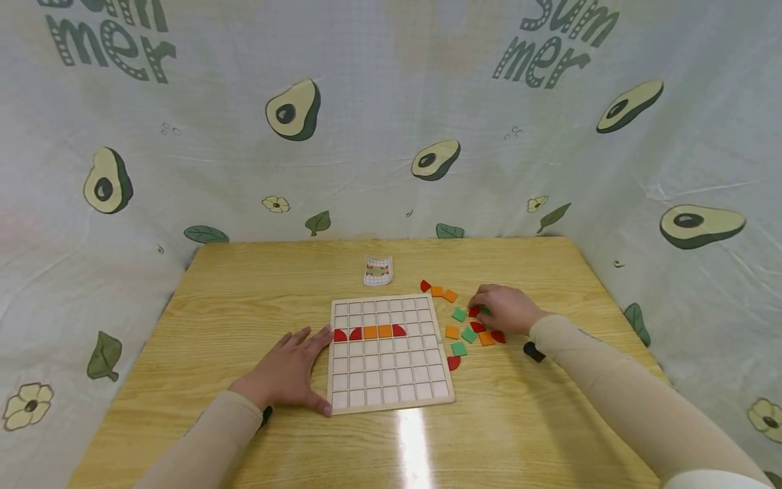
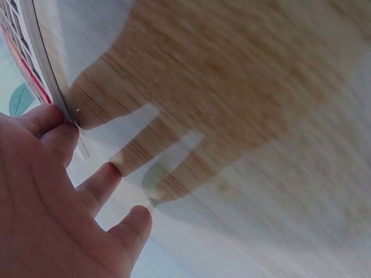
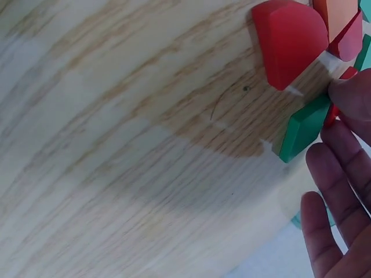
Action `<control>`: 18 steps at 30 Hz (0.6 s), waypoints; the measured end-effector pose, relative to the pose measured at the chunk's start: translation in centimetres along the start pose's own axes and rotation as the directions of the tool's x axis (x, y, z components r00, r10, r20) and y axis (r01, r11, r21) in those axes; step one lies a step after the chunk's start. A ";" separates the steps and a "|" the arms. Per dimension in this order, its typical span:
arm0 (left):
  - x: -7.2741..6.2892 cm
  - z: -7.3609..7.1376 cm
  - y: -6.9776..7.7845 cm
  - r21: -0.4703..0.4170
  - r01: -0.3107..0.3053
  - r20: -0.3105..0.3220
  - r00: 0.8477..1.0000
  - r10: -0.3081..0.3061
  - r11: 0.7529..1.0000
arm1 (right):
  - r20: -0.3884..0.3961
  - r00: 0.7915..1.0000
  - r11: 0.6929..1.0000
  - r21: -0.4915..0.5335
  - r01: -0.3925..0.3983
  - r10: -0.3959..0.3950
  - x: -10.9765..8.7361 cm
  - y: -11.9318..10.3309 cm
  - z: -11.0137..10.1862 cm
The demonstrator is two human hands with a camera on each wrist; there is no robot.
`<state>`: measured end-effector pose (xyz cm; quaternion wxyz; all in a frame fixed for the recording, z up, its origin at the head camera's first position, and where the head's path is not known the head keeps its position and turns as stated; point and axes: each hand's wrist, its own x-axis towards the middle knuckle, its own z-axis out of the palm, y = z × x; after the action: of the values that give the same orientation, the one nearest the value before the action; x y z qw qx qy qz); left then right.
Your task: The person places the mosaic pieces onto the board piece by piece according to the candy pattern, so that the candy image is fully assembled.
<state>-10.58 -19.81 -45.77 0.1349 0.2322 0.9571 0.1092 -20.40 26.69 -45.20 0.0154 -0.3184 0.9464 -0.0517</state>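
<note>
My left hand lies with spread, fairly straight fingers against the left edge of a wooden grid board; in the left wrist view its fingertips touch the tabletop and the board's side. One row of the board holds red quarter-circle tiles and two orange square tiles. To the right of the board, my right hand is among loose tiles. Its thumb and index finger pinch a red quarter-circle tile, mostly hidden by them. A green square tile sits right beside those fingertips.
Several loose red, orange and green tiles are scattered right of the board. A small pattern card lies behind it on the wooden table. Printed cloth hangs behind and at both sides.
</note>
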 end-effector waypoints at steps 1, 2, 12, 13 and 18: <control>0.0 0.0 0.0 -0.002 -0.002 0.001 1.000 0.002 1.000 | -0.003 1.000 1.000 0.003 0.000 0.000 0.0 0.1 0.1; 0.0 -0.1 0.1 -0.005 -0.005 0.000 1.000 0.005 1.000 | -0.004 1.000 1.000 0.005 -0.001 0.001 0.0 0.2 0.2; 0.0 0.1 0.0 -0.006 -0.001 0.002 1.000 0.001 1.000 | -0.035 0.999 1.000 0.002 0.001 -0.001 -0.1 0.6 -0.2; 0.0 0.1 0.0 -0.005 -0.001 0.002 1.000 0.001 1.000 | -0.036 0.999 1.000 0.002 0.000 0.000 -0.1 0.6 -0.3; 0.1 0.1 -0.1 0.001 0.003 0.004 1.000 -0.003 1.000 | -0.045 0.999 1.000 0.021 0.015 -0.014 0.4 -0.2 -1.0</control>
<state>-10.63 -19.80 -45.92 0.1368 0.2310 0.9572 0.1081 -20.63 26.40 -44.17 -0.0028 -0.3238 0.9436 -0.0691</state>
